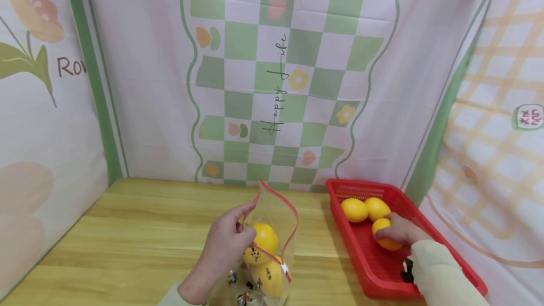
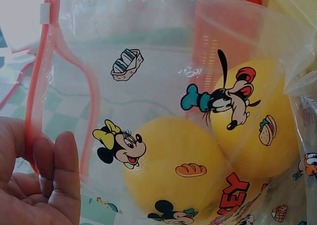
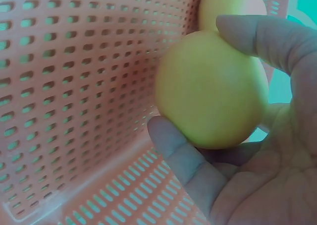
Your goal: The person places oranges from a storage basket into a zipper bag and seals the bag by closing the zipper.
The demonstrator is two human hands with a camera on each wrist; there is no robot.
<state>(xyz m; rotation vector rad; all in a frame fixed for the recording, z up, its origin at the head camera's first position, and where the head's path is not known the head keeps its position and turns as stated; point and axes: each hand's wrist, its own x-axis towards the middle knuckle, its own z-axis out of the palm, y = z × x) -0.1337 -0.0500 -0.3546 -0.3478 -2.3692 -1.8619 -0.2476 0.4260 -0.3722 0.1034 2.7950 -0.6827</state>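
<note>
Fruit (image 1: 381,225), nearly round, sits in my right hand (image 1: 403,230), gripped between thumb and fingers (image 3: 181,154), inside the basket (image 1: 357,261), nearer me than two fruits (image 1: 354,210) at its far edge. The bag (image 2: 158,93) is leftward, past the basket's left edge, over the desk (image 1: 127,230); my left hand (image 1: 229,234) pinches its rim (image 2: 35,86) and its mouth gapes.

Both arms come in from the bottom, hands well apart. Left hand (image 1: 229,236) is raised, thumb and fingers pinching, bare wrist (image 1: 193,289) poking out of a pale sleeve (image 1: 175,298). Right hand (image 1: 404,230) is stretched out, thumb (image 3: 257,36) opposite bent fingers (image 3: 183,158) in a proper grip, right sleeve (image 1: 446,275) down to the wrist.
</note>
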